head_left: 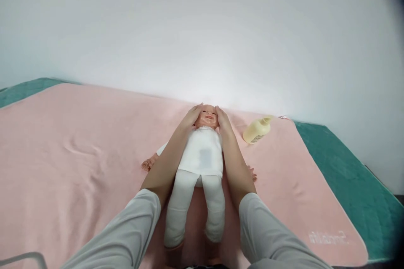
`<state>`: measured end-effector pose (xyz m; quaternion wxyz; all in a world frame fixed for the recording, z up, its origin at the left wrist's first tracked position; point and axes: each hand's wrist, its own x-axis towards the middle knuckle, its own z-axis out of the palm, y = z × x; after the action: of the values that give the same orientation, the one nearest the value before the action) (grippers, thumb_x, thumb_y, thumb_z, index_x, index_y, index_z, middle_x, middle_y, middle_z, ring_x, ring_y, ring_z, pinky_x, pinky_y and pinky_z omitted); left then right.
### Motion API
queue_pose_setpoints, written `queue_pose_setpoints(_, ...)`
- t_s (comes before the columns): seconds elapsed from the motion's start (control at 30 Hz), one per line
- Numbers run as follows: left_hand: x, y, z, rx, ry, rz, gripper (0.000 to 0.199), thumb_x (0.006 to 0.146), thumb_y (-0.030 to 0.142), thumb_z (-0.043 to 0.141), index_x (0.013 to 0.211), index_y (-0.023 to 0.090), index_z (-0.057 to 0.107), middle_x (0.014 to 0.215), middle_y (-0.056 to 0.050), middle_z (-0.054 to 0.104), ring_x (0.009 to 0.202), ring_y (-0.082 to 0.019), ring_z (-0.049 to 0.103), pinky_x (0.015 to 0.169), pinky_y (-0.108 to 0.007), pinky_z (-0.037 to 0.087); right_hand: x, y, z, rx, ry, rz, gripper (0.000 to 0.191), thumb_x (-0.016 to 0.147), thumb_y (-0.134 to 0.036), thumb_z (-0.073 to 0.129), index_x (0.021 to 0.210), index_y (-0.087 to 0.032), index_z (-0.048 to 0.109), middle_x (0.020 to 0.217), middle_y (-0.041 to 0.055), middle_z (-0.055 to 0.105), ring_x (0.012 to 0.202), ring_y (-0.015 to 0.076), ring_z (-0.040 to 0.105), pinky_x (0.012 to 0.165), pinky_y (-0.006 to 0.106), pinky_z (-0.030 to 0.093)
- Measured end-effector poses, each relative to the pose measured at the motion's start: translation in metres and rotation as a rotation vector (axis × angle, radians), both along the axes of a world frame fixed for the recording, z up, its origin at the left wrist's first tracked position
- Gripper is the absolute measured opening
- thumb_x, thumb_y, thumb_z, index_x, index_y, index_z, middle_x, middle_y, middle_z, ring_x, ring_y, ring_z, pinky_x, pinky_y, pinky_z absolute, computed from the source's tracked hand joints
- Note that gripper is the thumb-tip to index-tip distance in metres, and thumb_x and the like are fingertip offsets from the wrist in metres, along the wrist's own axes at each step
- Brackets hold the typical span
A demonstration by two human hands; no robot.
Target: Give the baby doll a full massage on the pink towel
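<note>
A baby doll point(203, 151) in a white top and white leggings lies on its back, head away from me. My left hand point(192, 115) rests along one side of the doll's head, fingers stretched out. Against the other side lies my right hand point(222, 118), also with straight fingers. Both palms touch the head, and the doll's face shows between them. My forearms run along either side of its body and partly cover its arms; the doll's small hands stick out beyond them. A grey square patch marks the front of the top.
The doll lies on a pink blanket point(120, 134) spread over a green quilted cover point(341, 164). To the right of the head, a pale yellow pump bottle point(257, 130) leans over. A white wall point(202, 29) rises behind. A grey curved bar point(28, 256) shows at bottom left.
</note>
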<state>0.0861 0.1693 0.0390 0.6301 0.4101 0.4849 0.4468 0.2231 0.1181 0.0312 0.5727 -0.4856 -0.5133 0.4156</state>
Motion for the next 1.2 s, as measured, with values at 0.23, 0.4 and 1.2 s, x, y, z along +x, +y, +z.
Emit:
queue_pose_setpoints(0.23, 0.008, 0.005, -0.007, -0.011, -0.107, 0.124, 0.029, 0.089, 0.042, 0.065, 0.102, 0.016, 0.064, 0.104, -0.011, 0.072, 0.089, -0.022, 0.071, 0.075, -0.029, 0.057, -0.001, 0.049, -0.01, -0.094, 0.187, -0.033, 0.035, 0.09, -0.044, 0.062, 0.112, -0.017, 0.065, 0.118, 0.0058, 0.071, 0.121, 0.0207, 0.062, 0.104, 0.043, 0.052)
queue_pose_setpoints(0.4, 0.008, 0.004, -0.012, 0.003, -0.086, 0.19, 0.036, 0.084, 0.032, 0.073, 0.114, 0.015, 0.061, 0.113, -0.013, 0.068, 0.092, -0.021, 0.071, 0.077, -0.028, 0.056, -0.007, 0.059, -0.027, -0.147, 0.278, -0.102, 0.052, 0.082, -0.04, 0.069, 0.128, -0.016, 0.06, 0.124, 0.0063, 0.068, 0.12, 0.0202, 0.062, 0.106, 0.039, 0.05)
queue_pose_setpoints(1.2, 0.01, 0.003, -0.01, -0.029, -0.158, 0.174, 0.029, 0.088, 0.023, 0.066, 0.116, 0.017, 0.062, 0.104, -0.01, 0.07, 0.084, -0.019, 0.07, 0.081, -0.033, 0.058, -0.011, 0.06, -0.027, -0.25, 0.516, -0.172, 0.051, 0.081, -0.015, 0.061, 0.131, -0.015, 0.056, 0.114, 0.0076, 0.073, 0.093, 0.0155, 0.071, 0.095, 0.037, 0.057)
